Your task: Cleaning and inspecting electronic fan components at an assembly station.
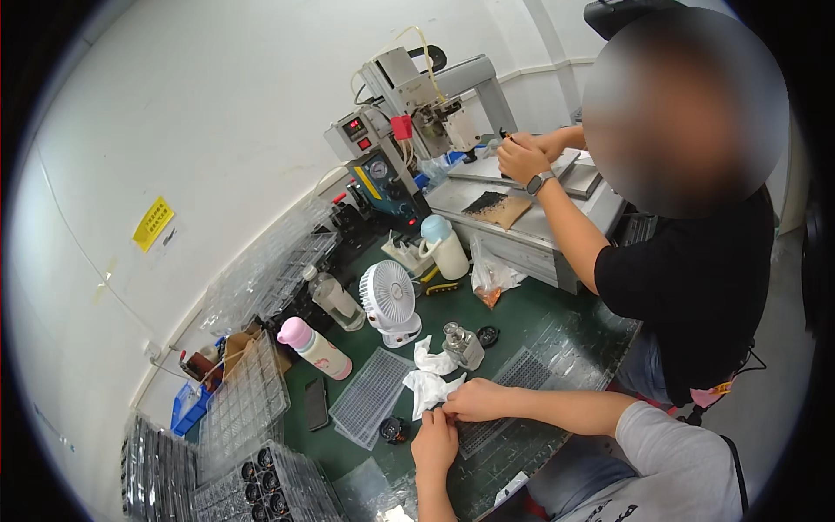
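My left hand (434, 445) and my right hand (478, 400) meet over the green table, fingers pinched together. Between their fingertips is a small dark thing, mostly hidden, that I cannot make out. Just beyond the fingers lies a crumpled white tissue (426, 388). A round black part (394, 430) sits to the left of my left hand. Beneath my right hand and forearm a perforated grey mat (524, 372) is partly covered. A clear glass bottle (464, 347) stands past my right hand, with a black round piece (489, 336) beside it.
A white fan (389, 297), a pink-capped bottle (315, 348), a phone (317, 404) and grid sheets (370, 397) occupy the table's left. Trays of black round parts (265, 487) stack at lower left. A co-worker in a black shirt (696, 287) handles a small part beside a bench machine (409, 113).
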`<state>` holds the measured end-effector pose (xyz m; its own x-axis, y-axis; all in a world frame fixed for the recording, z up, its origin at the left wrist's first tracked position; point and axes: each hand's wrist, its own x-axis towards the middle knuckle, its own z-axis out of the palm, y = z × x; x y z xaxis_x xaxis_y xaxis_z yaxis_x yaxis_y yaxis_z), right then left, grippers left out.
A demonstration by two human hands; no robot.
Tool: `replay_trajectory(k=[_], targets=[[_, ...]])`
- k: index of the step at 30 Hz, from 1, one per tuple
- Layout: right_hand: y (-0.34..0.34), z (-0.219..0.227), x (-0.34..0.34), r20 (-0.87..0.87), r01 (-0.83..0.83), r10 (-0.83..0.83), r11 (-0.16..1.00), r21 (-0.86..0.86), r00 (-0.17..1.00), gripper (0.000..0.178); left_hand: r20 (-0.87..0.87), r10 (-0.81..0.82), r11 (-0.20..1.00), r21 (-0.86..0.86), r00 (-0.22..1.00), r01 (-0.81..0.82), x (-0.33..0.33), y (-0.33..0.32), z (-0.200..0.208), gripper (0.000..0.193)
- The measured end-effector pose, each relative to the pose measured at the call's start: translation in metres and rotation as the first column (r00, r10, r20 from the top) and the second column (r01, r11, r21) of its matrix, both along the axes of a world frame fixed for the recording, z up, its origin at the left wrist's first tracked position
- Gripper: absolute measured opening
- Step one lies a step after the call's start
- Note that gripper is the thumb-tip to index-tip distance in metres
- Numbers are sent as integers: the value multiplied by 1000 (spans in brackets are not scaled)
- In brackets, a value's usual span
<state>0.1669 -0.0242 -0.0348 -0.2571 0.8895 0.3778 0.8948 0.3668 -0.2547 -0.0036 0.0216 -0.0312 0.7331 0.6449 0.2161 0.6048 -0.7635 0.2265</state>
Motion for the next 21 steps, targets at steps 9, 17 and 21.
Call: replay_trajectory(k=[9,17,21], targets=[[-2,-1,-2,-6,-9,9,999,40,1000,12,25,-14,1000,1,1000,14,-1,0,-3,21],[0,-4,-1,-11,0,1,999,47,1000,11,32,-11,1000,2,999,11,1,-3,-1,20],[0,-4,-1,-26,-17,18,999,29,1000,10,27,-12,1000,-6,1000,12,0,-1,0,20]])
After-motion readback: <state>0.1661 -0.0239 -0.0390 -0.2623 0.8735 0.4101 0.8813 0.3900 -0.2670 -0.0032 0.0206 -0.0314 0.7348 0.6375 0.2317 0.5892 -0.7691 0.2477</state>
